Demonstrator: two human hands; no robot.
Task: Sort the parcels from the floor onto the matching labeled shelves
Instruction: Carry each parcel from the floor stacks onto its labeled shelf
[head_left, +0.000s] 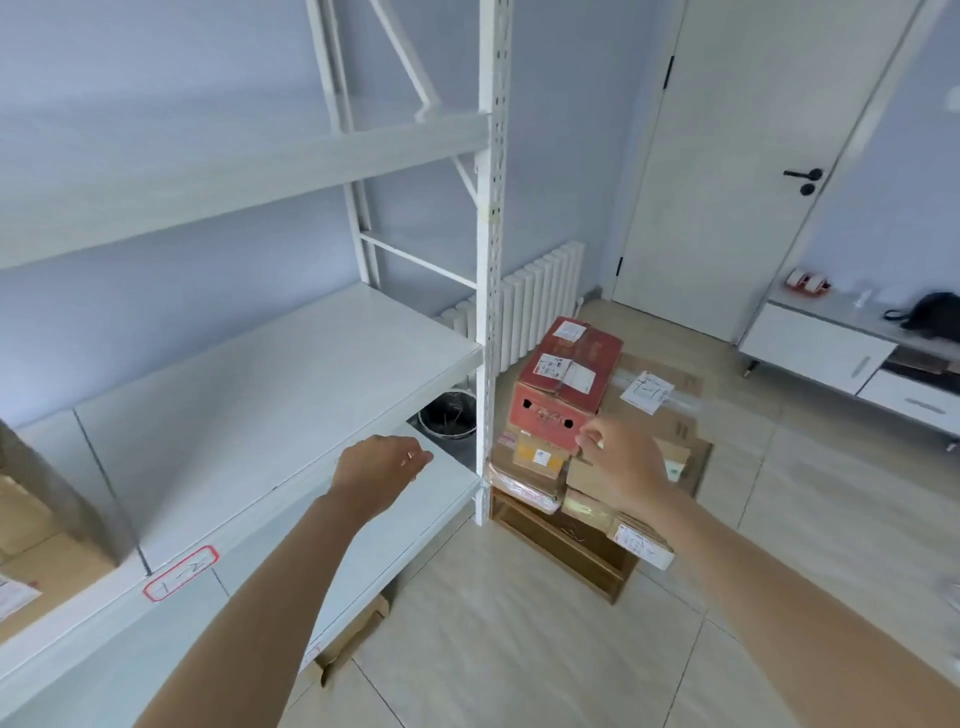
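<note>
Red box (566, 374), white shelves (270, 384)

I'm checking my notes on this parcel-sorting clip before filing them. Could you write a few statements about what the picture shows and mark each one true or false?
1. The red box sits on top of the pile of parcels on the floor. True.
2. The left hand grips a parcel. False: it holds nothing and hangs over the shelf.
3. A red-bordered label is stuck on the shelf's front edge. True.
4. The door stands wide open. False: it is closed.
5. The right hand reaches toward the pile, near the red box. True.
</note>
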